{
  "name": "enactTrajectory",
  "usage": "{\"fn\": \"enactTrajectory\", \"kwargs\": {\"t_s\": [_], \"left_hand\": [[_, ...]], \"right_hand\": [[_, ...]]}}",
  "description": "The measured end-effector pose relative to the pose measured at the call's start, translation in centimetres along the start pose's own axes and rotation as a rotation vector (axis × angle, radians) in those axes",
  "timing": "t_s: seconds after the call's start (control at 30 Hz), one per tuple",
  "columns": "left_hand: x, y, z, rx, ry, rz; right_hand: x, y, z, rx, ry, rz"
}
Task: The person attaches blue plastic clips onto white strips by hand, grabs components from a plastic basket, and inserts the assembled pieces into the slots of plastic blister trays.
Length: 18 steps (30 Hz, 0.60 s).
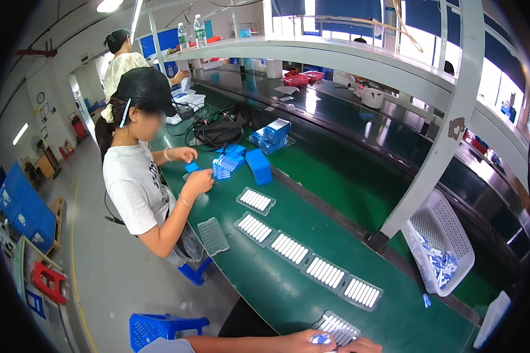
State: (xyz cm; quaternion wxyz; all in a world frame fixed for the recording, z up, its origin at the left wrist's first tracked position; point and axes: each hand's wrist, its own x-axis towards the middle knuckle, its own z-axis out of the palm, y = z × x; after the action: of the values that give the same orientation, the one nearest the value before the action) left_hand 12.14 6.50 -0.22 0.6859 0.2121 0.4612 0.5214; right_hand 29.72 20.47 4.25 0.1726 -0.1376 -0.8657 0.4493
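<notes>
At the lower edge, my left hand [301, 342] is closed around a small bundle of blue-and-white stick-like pieces [321, 339]. My right hand [362, 346] is close beside it, fingers drawn together; whatever they pinch is hidden, and the frame cuts the hand off. Just beyond both hands lies a clear plastic tray [340, 325] with white sticks in its slots, some lying unevenly. Farther up the green table runs a row of similar trays filled with white sticks, among them one tray [362, 292] near my hands and another [256, 201] at the far end.
A white basket [449, 232] of blue-and-white pieces stands at right, beside a shelf post [433, 135]. An unfilled tray [213, 236] lies near the table's left edge. A co-worker [138, 170] handles blue pieces there. A blue stool [162, 330] stands at lower left.
</notes>
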Motion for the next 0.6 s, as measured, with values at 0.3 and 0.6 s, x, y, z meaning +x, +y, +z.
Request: {"fn": "enactTrajectory", "kwargs": {"t_s": [0.3, 0.6], "left_hand": [[0.3, -0.4, -0.4, -0.160, -0.101, -0.065], [-0.2, 0.9, 0.1, -0.033, -0.158, -0.060]], "right_hand": [[1.3, -1.2, 0.1, 0.013, 0.110, 0.014], [1.8, -0.2, -0.8, 0.083, -0.076, -0.133]]}}
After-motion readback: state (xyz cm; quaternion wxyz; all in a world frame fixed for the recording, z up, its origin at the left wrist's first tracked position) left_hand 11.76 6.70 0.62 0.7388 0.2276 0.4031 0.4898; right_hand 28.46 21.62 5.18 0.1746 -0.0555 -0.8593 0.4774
